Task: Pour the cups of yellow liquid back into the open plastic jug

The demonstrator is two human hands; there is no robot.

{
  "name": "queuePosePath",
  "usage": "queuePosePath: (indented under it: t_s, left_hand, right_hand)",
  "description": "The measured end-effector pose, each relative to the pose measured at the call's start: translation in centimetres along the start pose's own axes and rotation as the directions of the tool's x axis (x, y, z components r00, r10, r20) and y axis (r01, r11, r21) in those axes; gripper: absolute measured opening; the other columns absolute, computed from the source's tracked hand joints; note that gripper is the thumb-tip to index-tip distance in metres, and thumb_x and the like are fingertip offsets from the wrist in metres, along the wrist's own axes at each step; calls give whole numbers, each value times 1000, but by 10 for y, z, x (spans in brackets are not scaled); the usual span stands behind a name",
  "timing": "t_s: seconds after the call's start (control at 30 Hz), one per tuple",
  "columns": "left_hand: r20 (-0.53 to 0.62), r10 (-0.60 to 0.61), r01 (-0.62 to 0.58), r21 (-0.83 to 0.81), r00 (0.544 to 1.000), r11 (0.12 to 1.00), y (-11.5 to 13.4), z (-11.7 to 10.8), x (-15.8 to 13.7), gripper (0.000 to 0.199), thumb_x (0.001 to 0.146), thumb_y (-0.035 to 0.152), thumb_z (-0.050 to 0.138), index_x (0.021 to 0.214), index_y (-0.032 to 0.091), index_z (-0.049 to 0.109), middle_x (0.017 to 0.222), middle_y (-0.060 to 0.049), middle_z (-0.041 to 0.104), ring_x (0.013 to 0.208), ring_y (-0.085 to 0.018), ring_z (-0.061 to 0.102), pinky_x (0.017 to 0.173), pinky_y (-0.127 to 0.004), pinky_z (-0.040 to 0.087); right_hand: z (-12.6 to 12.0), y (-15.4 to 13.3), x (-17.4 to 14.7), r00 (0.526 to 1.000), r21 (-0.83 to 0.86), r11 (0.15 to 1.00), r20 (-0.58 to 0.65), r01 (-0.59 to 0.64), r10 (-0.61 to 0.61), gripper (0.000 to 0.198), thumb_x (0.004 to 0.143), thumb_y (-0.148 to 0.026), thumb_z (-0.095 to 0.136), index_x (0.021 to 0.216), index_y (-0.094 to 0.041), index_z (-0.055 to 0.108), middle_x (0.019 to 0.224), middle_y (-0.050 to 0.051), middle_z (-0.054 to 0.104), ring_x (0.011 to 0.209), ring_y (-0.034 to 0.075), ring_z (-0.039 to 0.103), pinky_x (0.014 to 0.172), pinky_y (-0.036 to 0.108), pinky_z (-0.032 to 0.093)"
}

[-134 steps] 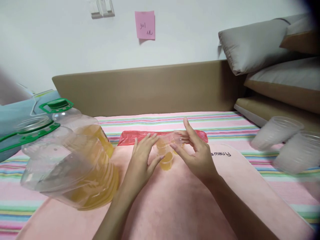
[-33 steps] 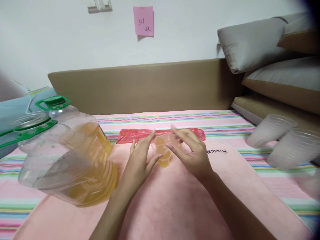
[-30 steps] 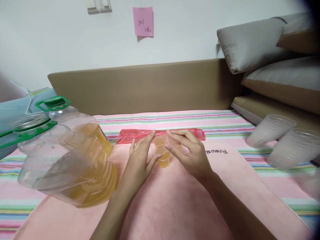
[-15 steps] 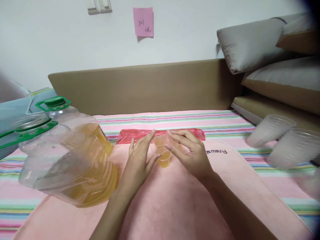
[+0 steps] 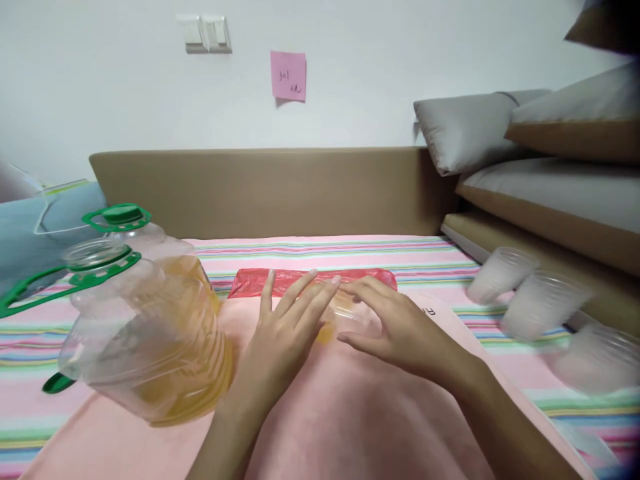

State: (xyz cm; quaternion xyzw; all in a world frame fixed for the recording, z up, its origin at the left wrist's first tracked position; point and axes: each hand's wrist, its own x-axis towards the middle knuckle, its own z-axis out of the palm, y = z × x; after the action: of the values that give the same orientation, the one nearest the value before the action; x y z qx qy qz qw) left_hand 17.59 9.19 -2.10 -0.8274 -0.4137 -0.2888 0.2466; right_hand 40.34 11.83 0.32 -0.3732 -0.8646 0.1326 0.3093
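Observation:
My left hand [image 5: 290,327] has its fingers stretched and spread, palm down. Its fingertips overlap the view of a small cup of orange-yellow drink [image 5: 325,333], which is mostly hidden. My right hand [image 5: 395,320] curves around a clear plastic cup [image 5: 356,321], thumb on the near side and fingers on the far side. More orange-tinted cups seem to stand behind my fingers, but they are hard to tell apart. Left of my hands stands a big clear jug [image 5: 185,360] of yellow drink, uncapped, with a green handle. A second jug [image 5: 125,217] with a green cap is behind it.
A pink mat [image 5: 320,427] lies over a striped cloth [image 5: 310,247]. Red plastic film [image 5: 250,281] lies along the mat's far edge. Several stacks of clear cups [image 5: 545,307] lean at the right, near piled cushions [image 5: 560,193]. A brown board [image 5: 270,193] stands at the back.
The view has tilted upward and shifted. My left hand has moved closer to my right and flattened over the cups. My right hand has come around a clear cup.

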Motion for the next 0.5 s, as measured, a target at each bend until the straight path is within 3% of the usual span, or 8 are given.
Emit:
queuePosePath:
  t_s: [0.17, 0.23, 0.27, 0.33, 0.4, 0.47, 0.5]
  left_hand:
    - [3, 112, -112, -17, 994, 994, 14, -22, 11, 69, 99, 15, 63, 161, 20, 31, 161, -6, 49, 153, -27, 36, 132, -58, 1]
    - [-79, 118, -127, -119, 990, 985, 23, -29, 14, 60, 99, 22, 65, 154, 18, 42, 153, -10, 56, 148, -29, 42, 131, -54, 15]
    - [-127, 95, -120, -204, 987, 971, 28, -31, 13, 51, 99, 22, 66, 147, 18, 49, 143, -10, 64, 140, -27, 49, 126, -48, 28]
    - [-153, 31, -94, -425, 988, 900, 44, -27, 5, 25, 100, 20, 62, 125, 21, 60, 111, -6, 72, 110, -20, 63, 100, -33, 51]
    - [-74, 43, -78, -578, 996, 812, 65, -11, -14, 11, 102, 17, 52, 100, 24, 61, 81, 0, 66, 74, -15, 62, 65, -26, 52]
    - [-15, 132, -118, -560, 991, 820, 89, 15, -42, 26, 105, 24, 46, 81, 24, 55, 65, 1, 58, 56, -15, 55, 48, -28, 44]
    - [-23, 216, -193, -549, 976, 813, 102, 31, -59, 34, 107, 30, 41, 76, 25, 54, 60, 1, 57, 51, -15, 53, 44, -29, 40]
  right_hand:
    - [-13, -3, -21, 987, 14, 997, -138, -79, 80, 41, 89, -29, 71, 129, -24, 64, 131, 7, 70, 121, 27, 65, 104, 49, 53]
    - [-30, 12, -36, 943, 102, 977, -258, -187, 208, 41, 86, -32, 73, 126, -25, 66, 126, 7, 71, 114, 26, 67, 101, 49, 54]
    - [-41, 23, -45, 896, 159, 956, -338, -248, 288, 41, 86, -36, 74, 124, -24, 67, 124, 8, 72, 111, 26, 68, 100, 49, 54]
    - [-67, 47, -66, 744, 282, 899, -505, -336, 437, 47, 83, -46, 76, 121, -21, 66, 125, 11, 71, 112, 28, 67, 102, 51, 53]
    - [-94, 72, -92, 548, 423, 853, -654, -305, 521, 60, 72, -50, 83, 119, -19, 61, 126, 15, 68, 117, 31, 67, 106, 54, 52]
    - [-117, 94, -121, 363, 499, 838, -756, -220, 545, 80, 61, -46, 90, 127, -22, 51, 125, 15, 69, 116, 31, 69, 109, 54, 51]
    - [-126, 103, -135, 290, 506, 836, -784, -213, 549, 86, 59, -44, 91, 130, -24, 48, 125, 14, 68, 115, 30, 70, 109, 51, 52]
